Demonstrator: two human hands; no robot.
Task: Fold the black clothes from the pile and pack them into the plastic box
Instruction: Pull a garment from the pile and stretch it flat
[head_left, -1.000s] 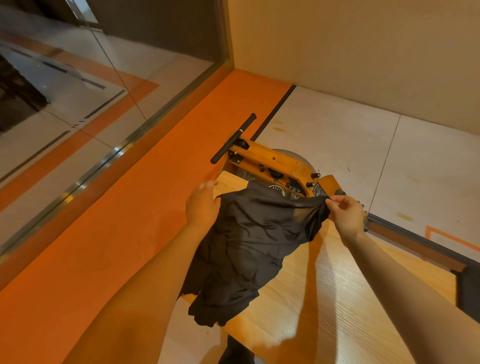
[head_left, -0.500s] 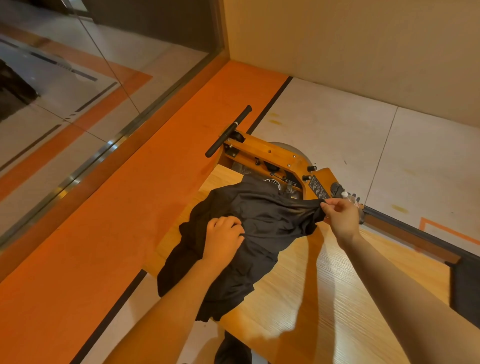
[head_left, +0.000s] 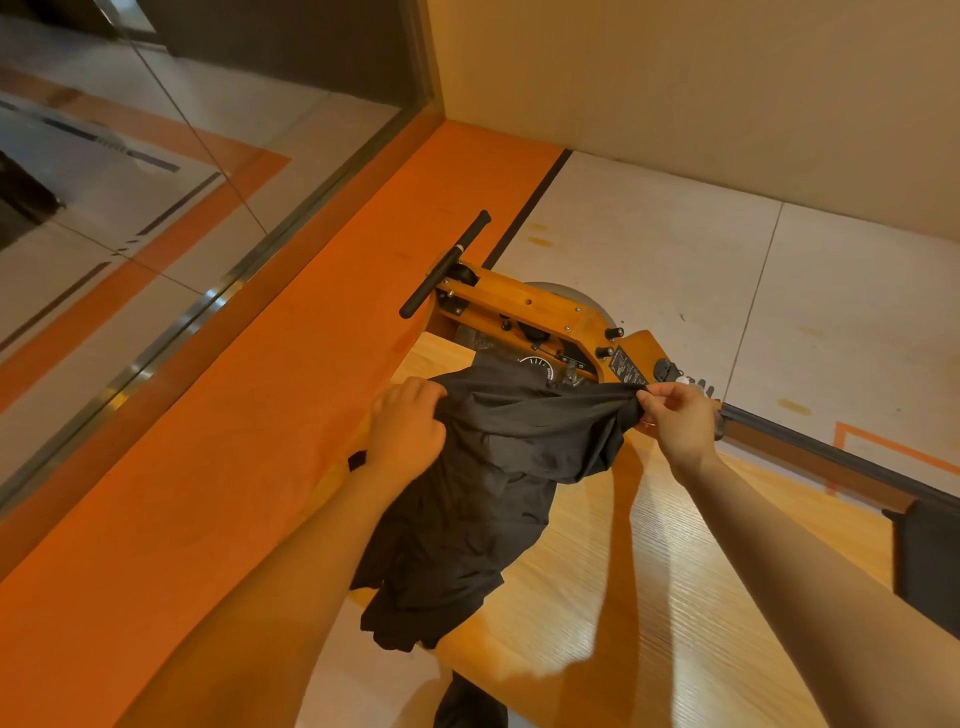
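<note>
A black garment (head_left: 483, 488) hangs crumpled between my two hands, above the left end of a light wooden table (head_left: 649, 597). My left hand (head_left: 408, 428) grips its upper left edge with curled fingers. At the upper right corner my right hand (head_left: 678, 418) pinches the cloth between thumb and fingers, so the top edge is stretched between them. The lower part of the garment droops over the table's left edge. Neither the clothes pile nor the plastic box is in view.
A wooden machine (head_left: 540, 332) with a black handle bar (head_left: 441, 265) stands on the floor just beyond the table. An orange floor strip (head_left: 234, 441) runs along a glass wall (head_left: 156, 182) at left. A dark object (head_left: 930, 566) sits at the table's right edge.
My left hand has moved from the middle of the garment up and left to its top edge. The cloth is now lifted and stretched between both hands. The right hand has kept its pinch.
</note>
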